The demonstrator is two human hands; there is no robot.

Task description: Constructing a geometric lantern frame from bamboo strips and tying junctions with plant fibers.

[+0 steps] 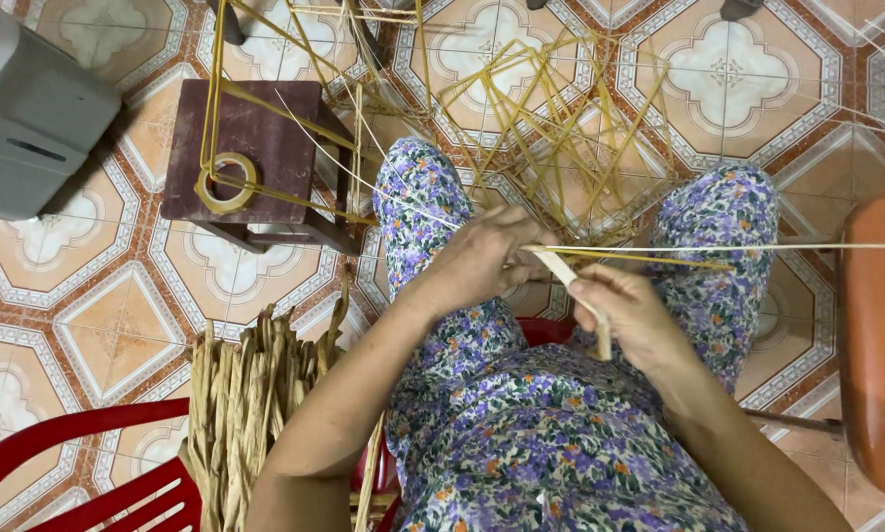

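Observation:
I sit in floral clothes with my knees apart. My left hand point(482, 258) pinches thin yellow bamboo strips point(649, 256) between my knees. My right hand point(628, 315) grips a flat pale strip point(571, 276) that crosses under those sticks. One long thin strip point(797, 246) runs off to the right. A loose frame of yellow bamboo sticks point(561, 128) lies on the tiled floor just beyond my knees.
A dark wooden stool point(255, 148) with a tape roll point(228, 182) stands at the left. Dried flat straw strands point(250, 394) drape over a red plastic chair point(88, 463). A grey box point(29, 108) is at the top left, an orange seat point(881, 335) at the right.

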